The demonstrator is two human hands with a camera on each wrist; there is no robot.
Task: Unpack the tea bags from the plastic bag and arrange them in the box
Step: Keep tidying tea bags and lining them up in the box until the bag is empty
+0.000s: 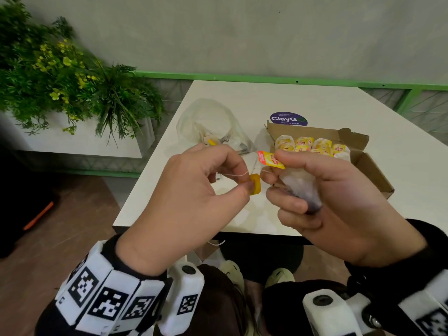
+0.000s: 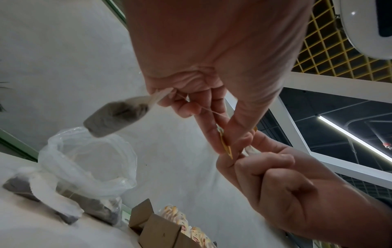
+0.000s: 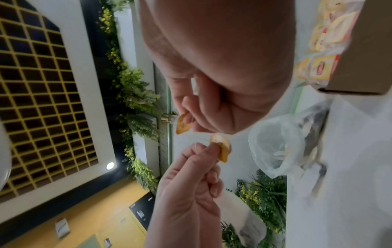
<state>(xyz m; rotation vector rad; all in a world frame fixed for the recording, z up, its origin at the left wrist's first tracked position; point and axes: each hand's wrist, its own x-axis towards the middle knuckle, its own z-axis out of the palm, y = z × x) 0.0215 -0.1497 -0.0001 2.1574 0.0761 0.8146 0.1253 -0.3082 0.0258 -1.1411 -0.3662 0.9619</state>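
Over the table's front edge, my left hand (image 1: 243, 187) pinches a small yellow tag (image 1: 253, 187) between thumb and forefinger. Its string runs to a tea bag (image 2: 116, 115) that dangles from the same hand's lower fingers. My right hand (image 1: 275, 170) grips a second tea bag (image 1: 300, 187) in its palm, with that bag's red and yellow tag (image 1: 270, 160) under the thumb. The two hands are almost touching. The open cardboard box (image 1: 363, 151) behind the right hand holds several tea bags (image 1: 312, 145). A clear plastic bag (image 1: 213, 127) with more tea bags lies to its left.
A white table (image 1: 315, 103) carries a round purple sticker (image 1: 288, 118) behind the box. A white planter with green plants (image 1: 72, 81) stands to the left of the table. My shoes (image 1: 278, 277) show beneath the table's front edge.
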